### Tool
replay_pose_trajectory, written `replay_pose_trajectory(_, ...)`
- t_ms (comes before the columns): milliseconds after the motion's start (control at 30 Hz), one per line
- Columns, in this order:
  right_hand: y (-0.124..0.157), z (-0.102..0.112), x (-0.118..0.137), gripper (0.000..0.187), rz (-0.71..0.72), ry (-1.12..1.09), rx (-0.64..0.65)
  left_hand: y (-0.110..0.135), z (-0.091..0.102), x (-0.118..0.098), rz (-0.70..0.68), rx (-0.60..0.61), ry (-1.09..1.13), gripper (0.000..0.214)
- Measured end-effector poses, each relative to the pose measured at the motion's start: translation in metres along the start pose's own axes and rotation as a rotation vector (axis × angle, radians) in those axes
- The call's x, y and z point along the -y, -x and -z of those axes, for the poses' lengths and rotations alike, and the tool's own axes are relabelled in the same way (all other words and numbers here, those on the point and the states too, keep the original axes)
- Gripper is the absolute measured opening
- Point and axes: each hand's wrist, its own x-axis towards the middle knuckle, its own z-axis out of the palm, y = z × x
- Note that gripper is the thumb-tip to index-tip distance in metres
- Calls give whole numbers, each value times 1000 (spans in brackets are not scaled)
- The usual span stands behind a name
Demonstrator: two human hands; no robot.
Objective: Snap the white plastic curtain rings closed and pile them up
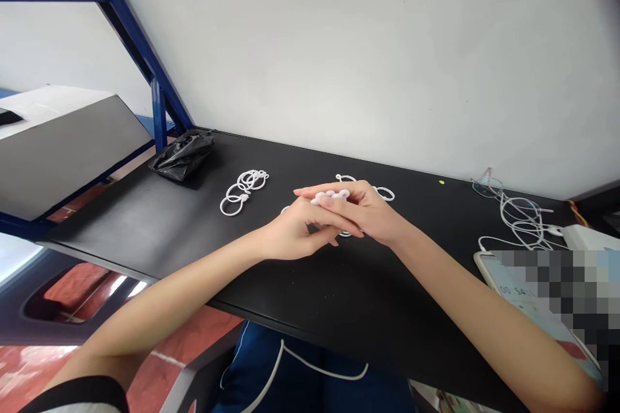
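Note:
Over the black table my left hand and my right hand meet and overlap, fingers closed against each other. Between them is a row of small white eyelets, which look like the ends of white plastic curtain rings; the right thumb presses on them. The left fingers reach under the right hand, and most of what the two hands grip is hidden. Parts of white rings show behind the right hand. To the left of my hands lies a group of overlapping white rings with small eyelets.
A crumpled black plastic bag lies at the table's back left. On the right are a tangled white cable, glasses and a phone showing a timer. A white wall rises behind the black table.

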Motion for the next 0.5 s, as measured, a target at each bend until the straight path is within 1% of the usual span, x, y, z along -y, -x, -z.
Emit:
replay_pose_trajectory(100,2,2,1,34,-6,9,-5,-2,6,-4,15,53,84,28)
replay_pose_trajectory(200,3,4,2,39,-26,17,26,-4,10,-7,37,81,119,28)
replay_pose_trajectory(300,4,3,3,42,-34,22,50,-3,11,-8,49,79,123,28)
replay_pose_trajectory(400,4,3,4,42,-28,42,32,-2,10,-8,70,49,142,28)
replay_pose_trajectory(433,3,6,5,41,-22,45,32,-2,10,-9,72,43,164,28)
replay_pose_trajectory(500,3,14,5,43,-1,6,76,-1,11,-9,42,53,250,27)
